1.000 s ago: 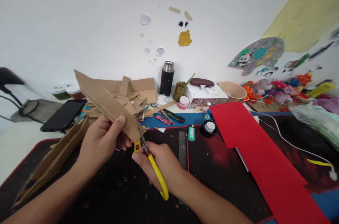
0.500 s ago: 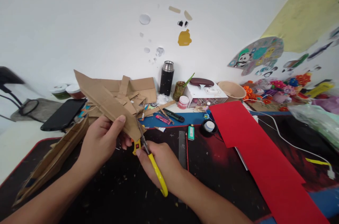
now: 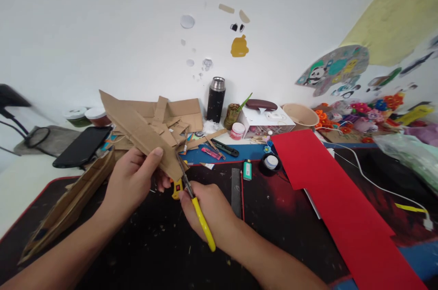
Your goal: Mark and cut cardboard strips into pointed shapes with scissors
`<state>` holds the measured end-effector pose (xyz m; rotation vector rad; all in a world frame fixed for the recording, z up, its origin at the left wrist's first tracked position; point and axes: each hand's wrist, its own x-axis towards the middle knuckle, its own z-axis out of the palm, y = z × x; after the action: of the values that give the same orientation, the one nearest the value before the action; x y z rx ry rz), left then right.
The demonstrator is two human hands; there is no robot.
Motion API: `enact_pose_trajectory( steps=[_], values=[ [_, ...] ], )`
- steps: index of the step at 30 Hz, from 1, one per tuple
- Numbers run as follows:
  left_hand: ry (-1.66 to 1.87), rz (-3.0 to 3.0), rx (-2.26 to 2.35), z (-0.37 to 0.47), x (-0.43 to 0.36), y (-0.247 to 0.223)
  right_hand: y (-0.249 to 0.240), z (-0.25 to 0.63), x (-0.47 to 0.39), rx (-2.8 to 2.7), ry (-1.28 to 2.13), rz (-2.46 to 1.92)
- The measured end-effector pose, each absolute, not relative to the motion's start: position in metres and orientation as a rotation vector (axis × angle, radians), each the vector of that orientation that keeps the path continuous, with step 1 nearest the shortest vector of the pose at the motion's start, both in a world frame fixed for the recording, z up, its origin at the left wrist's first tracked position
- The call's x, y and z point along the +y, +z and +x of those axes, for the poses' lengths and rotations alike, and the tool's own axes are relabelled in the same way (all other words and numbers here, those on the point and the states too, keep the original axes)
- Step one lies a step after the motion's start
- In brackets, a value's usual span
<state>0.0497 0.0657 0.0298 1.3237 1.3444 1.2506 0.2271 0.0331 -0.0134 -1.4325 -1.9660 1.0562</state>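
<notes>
A long, pointed piece of brown cardboard slants across the left middle of the view. My left hand grips its lower part, thumb on top. Yellow-handled scissors are in my right hand, their blades at the cardboard's lower right end. Part of the blades is hidden by the cardboard. A yellow cutter shows just below that end, between my hands; what supports it cannot be made out.
Folded cardboard lies at the left beside a black phone. Behind are cardboard scraps and a black bottle. A ruler lies right of centre, and red sheets cover the right side.
The view has shifted slightly. Both hands keep their grips, and the cardboard and scissors have barely moved.
</notes>
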Motion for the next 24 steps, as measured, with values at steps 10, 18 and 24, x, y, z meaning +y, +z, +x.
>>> enact_pose_trajectory(
  steps=[10, 18, 24],
  values=[
    [1.22, 1.352, 1.345, 0.05, 0.065, 0.037, -0.006, 0.24, 0.033, -1.991, 1.191, -1.286],
    [1.097, 1.411, 1.346, 0.049, 0.068, 0.041, -0.002, 0.244, 0.035, -1.96, 1.352, -1.244],
    [1.045, 1.425, 1.334, 0.051, 0.067, 0.034, 0.001, 0.246, 0.035, -1.956, 1.406, -1.239]
  ],
)
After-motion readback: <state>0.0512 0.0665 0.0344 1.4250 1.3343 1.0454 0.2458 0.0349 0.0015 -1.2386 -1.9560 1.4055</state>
